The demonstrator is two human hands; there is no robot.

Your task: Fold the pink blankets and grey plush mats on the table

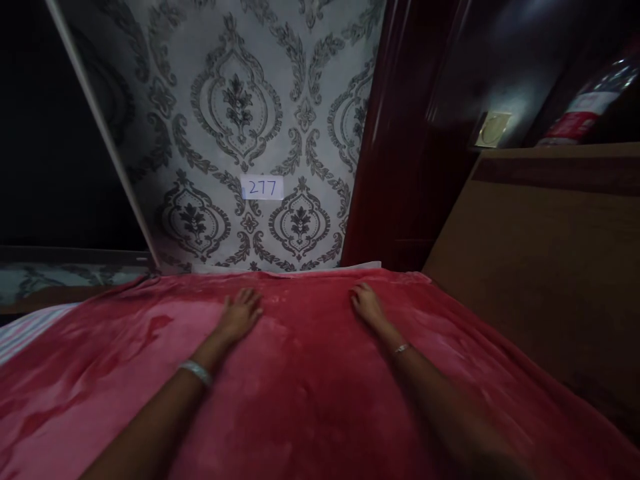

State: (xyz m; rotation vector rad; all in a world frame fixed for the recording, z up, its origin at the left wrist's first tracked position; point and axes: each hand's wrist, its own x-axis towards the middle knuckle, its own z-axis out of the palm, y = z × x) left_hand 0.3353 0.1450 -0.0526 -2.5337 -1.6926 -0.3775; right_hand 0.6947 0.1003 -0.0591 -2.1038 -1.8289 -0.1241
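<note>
A red plush blanket (300, 400) with lighter pink patches spreads across the surface before me. My left hand (240, 317) lies on it near the far edge, palm down, fingers spread apart. Farther right, my right hand (369, 305) also rests on the blanket, its fingers slightly bent and pointing toward the wall. No fold of cloth shows gripped in either hand. There is a pale band (197, 371) around my left wrist and a thin bracelet (402, 348) on my right.
Patterned wallpaper with a paper label (262, 187) reading 277 rises behind the blanket. At right stands a large cardboard box (545, 247), with a red-labelled bottle (580, 117) above it. A dark screen-like panel (60, 147) is at left, above a striped cloth (33, 327).
</note>
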